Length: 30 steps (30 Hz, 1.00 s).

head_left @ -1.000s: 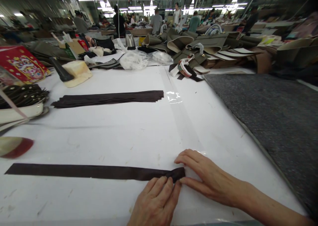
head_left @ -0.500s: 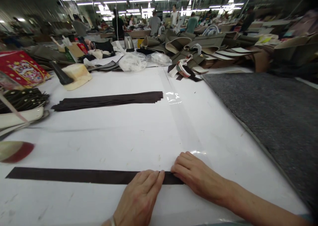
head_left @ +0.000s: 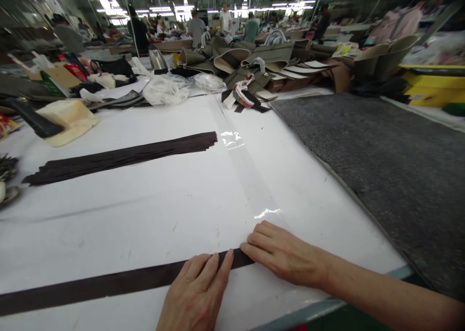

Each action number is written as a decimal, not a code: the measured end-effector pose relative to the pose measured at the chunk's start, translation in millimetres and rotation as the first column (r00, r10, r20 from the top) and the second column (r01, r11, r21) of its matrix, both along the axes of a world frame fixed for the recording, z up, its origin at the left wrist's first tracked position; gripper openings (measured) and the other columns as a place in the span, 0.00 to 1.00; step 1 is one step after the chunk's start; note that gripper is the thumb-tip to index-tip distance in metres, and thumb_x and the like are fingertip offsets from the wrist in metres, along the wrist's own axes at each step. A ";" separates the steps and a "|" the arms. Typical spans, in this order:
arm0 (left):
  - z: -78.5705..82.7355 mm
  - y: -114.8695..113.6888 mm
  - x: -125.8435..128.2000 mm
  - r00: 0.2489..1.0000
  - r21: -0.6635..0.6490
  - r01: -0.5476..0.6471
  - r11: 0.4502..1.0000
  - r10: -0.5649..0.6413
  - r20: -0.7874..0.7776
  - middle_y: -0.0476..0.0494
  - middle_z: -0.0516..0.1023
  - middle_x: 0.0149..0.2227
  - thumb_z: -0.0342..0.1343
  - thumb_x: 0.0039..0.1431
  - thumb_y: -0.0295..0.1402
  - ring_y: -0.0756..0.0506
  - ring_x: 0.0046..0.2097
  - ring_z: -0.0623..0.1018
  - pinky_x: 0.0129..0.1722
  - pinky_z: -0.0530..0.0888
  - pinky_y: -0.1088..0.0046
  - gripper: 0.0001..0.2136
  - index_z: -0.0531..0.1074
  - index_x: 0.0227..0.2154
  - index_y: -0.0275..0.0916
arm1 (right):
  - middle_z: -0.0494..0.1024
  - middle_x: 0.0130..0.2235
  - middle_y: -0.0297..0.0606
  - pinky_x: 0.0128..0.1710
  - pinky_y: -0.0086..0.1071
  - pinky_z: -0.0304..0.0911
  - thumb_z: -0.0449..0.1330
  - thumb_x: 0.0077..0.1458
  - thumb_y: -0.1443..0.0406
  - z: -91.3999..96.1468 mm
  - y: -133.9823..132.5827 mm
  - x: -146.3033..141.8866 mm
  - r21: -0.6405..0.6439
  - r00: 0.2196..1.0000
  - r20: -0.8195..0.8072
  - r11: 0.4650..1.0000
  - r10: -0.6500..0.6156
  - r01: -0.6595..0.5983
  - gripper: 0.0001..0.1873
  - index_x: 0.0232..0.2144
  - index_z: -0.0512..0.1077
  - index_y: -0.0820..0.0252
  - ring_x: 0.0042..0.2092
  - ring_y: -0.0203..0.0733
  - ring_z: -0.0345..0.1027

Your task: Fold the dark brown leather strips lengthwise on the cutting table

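Note:
A long dark brown strip [head_left: 109, 286] runs along the near part of the white tabletop, and its left end is out of view. My left hand [head_left: 196, 292] rests over the strip close to its right end, fingers together and bent down onto it, thumb hidden. Just to the right, my right hand [head_left: 285, 253] has its fingers curled onto the strip's right end, which they cover. Farther back lies a bundle of similar dark strips [head_left: 127, 156], loosely stacked with uneven ends.
A dark grey felt-like mat [head_left: 370, 161] covers the right side. A cream block with a black handle [head_left: 69, 122] stands at the back left. Clear plastic bags [head_left: 167, 89], a kettle [head_left: 157, 60] and olive bag pieces [head_left: 232, 59] line the far edge. Several people work beyond.
My view has turned to the right, so the strip now slants and its left end has left the picture. Both hands stay on the strip in nearly the same position.

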<state>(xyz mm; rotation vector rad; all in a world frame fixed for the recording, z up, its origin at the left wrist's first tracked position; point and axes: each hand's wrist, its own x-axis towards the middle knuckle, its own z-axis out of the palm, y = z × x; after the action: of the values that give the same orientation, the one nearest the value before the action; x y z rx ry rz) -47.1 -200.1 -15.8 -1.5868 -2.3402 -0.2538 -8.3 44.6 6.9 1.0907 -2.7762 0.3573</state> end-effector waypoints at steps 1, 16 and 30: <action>-0.2 0.4 0.0 1.000 0.000 -0.004 1.000 0.004 -0.013 0.39 0.74 0.44 0.37 0.66 0.24 0.43 0.43 0.72 0.44 0.73 0.67 0.20 0.66 0.56 0.33 | 0.66 0.31 0.39 0.35 0.34 0.55 0.43 0.66 0.71 0.0 0.1 0.5 0.007 1.000 0.004 1.000 -0.007 0.007 0.15 0.37 0.69 0.66 0.33 0.40 0.55; -3.9 3.6 2.6 0.997 -0.068 -0.021 0.997 0.016 -0.080 0.40 0.72 0.41 0.45 0.65 0.29 0.43 0.41 0.71 0.41 0.71 0.66 0.20 0.62 0.59 0.34 | 0.66 0.31 0.40 0.36 0.36 0.55 0.44 0.65 0.72 2.7 0.3 8.9 0.039 0.998 -0.054 0.998 -0.036 0.039 0.15 0.36 0.71 0.68 0.33 0.41 0.56; 0.8 16.9 5.8 0.992 -0.127 -0.049 0.991 0.034 -0.118 0.44 0.68 0.34 0.48 0.63 0.33 0.44 0.35 0.68 0.36 0.69 0.65 0.22 0.61 0.60 0.36 | 0.68 0.32 0.41 0.36 0.38 0.56 0.45 0.64 0.73 1.5 2.4 15.7 0.053 0.992 -0.106 0.995 -0.074 0.080 0.14 0.40 0.71 0.70 0.34 0.41 0.57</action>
<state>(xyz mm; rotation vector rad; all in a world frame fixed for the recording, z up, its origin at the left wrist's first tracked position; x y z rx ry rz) -41.2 -183.1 -15.0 -1.5632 -2.3394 0.0008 7.5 47.0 8.4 0.9808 -2.7421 0.2070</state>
